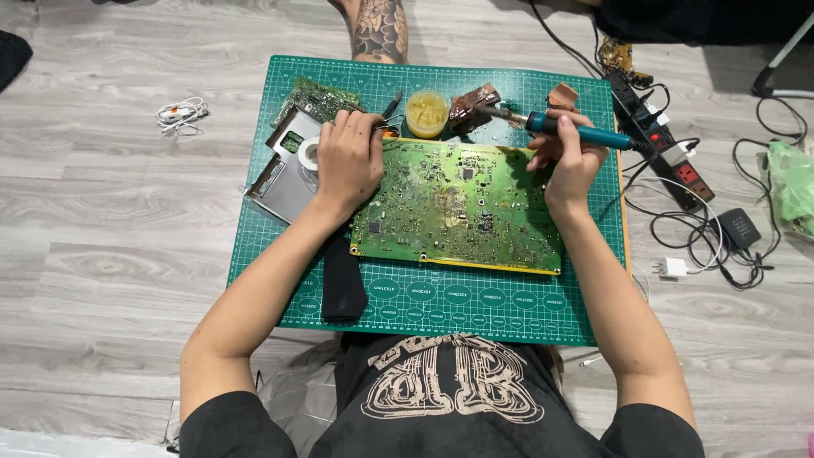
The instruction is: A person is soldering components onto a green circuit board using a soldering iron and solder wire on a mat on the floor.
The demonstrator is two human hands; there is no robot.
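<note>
A large green circuit board [462, 203] lies on a green cutting mat [509, 305] on the wooden floor. My right hand [566, 157] grips a blue-handled soldering iron [577, 131], its tip pointing left toward a brown sponge holder [473, 105] above the board. My left hand [349, 157] rests at the board's upper left corner, fingers curled around a thin dark tool or wire; what it holds is partly hidden.
A small yellow tub of flux [426, 113] sits at the mat's top. A metal shield [284, 170], solder spool [309, 153] and smaller green board [318, 97] lie left. A black power strip [661, 140], cables and adapters lie right. A tattooed leg [379, 30] is beyond.
</note>
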